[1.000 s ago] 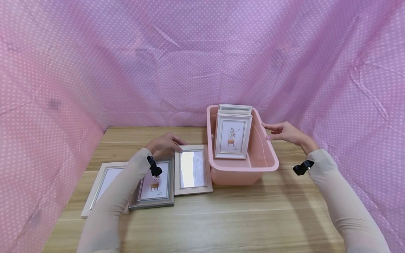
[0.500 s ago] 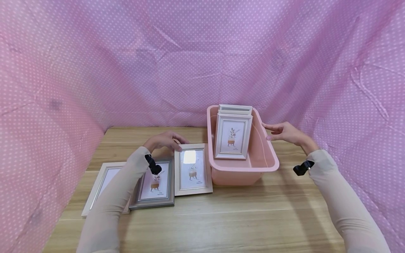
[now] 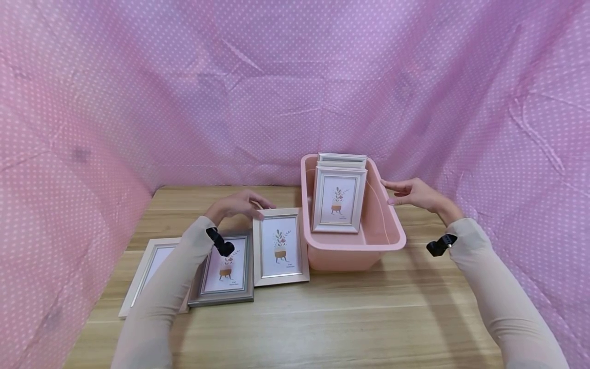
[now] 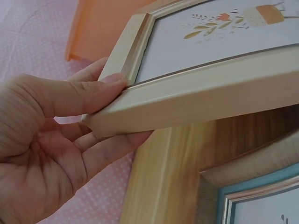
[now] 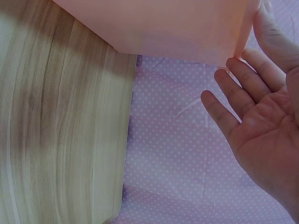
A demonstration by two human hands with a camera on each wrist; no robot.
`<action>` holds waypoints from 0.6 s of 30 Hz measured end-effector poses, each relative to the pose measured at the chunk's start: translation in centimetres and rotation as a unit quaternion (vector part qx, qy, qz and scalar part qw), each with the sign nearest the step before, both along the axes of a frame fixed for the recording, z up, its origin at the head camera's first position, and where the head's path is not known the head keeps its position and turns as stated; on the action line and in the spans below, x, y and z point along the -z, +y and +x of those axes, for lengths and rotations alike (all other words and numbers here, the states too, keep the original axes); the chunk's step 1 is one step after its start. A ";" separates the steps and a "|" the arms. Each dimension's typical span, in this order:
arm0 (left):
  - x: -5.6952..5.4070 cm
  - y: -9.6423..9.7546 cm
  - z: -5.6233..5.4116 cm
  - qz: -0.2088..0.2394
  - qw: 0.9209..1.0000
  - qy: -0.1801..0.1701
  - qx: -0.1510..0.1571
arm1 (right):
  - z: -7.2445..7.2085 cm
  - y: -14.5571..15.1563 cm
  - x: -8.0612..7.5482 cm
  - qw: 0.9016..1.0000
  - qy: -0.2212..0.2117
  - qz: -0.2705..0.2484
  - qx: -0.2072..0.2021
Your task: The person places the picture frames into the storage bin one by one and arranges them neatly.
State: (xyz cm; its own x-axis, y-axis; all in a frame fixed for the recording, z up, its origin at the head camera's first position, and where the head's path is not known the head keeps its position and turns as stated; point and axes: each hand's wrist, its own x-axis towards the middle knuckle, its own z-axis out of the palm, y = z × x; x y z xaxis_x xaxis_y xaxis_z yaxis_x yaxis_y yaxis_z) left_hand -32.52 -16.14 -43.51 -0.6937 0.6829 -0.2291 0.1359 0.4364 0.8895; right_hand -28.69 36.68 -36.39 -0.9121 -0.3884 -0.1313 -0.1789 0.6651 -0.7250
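My left hand point(image 3: 236, 204) pinches the top left corner of a cream picture frame point(image 3: 280, 248). In the left wrist view the thumb point(image 4: 96, 93) lies on its face, with fingers underneath, and that end is raised off the table. A potted-plant print shows behind the glass. Just right of it stands a pink plastic bin point(image 3: 345, 259), holding several pale picture frames point(image 3: 341, 200) that lean upright one behind another. My right hand point(image 3: 417, 195) touches the bin's right rim, its fingers point(image 5: 243, 79) fairly straight in the right wrist view.
A grey picture frame point(image 3: 221, 297) lies left of the held one, and a white picture frame point(image 3: 138, 282) lies farther left, partly covered by my left sleeve point(image 3: 161, 302). The wooden table point(image 3: 345, 323) meets a pink dotted cloth point(image 3: 276, 92) behind.
The cream frame's far end has risen and tilted up in my left hand, so the glare has left its glass and the print shows. My right hand stays at the bin.
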 end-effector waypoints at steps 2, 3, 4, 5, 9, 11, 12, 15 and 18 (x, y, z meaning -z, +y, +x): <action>-0.2 -0.2 0.1 0.003 1.000 0.004 0.001 | 0.0 0.0 0.0 1.000 0.002 0.004 0.000; -0.3 -0.3 0.1 0.007 1.000 0.003 0.000 | -0.1 0.0 0.0 1.000 0.004 0.006 0.000; -0.4 -0.4 0.0 0.010 1.000 0.001 0.000 | -0.1 0.0 0.0 1.000 0.006 0.008 0.001; -0.6 -0.4 0.0 0.012 1.000 0.000 -0.001 | -0.1 0.1 0.0 1.000 0.008 0.009 0.001; -1.1 -0.7 0.0 0.022 1.000 0.003 -0.008 | -0.1 0.1 0.0 1.000 0.011 0.002 -0.001; -1.3 -0.8 0.1 0.026 1.000 0.007 -0.010 | -0.1 0.1 0.0 1.000 0.007 -0.004 -0.002; -1.4 -0.8 0.1 0.030 0.999 0.006 -0.012 | -0.1 0.1 0.0 1.000 0.005 -0.006 -0.002; -1.6 -0.9 0.1 0.037 0.999 0.005 -0.021 | -0.1 0.1 0.1 1.000 0.002 -0.010 0.000; -1.9 -1.0 0.1 0.041 0.999 0.004 -0.030 | -0.1 0.1 0.1 1.000 0.003 -0.009 -0.001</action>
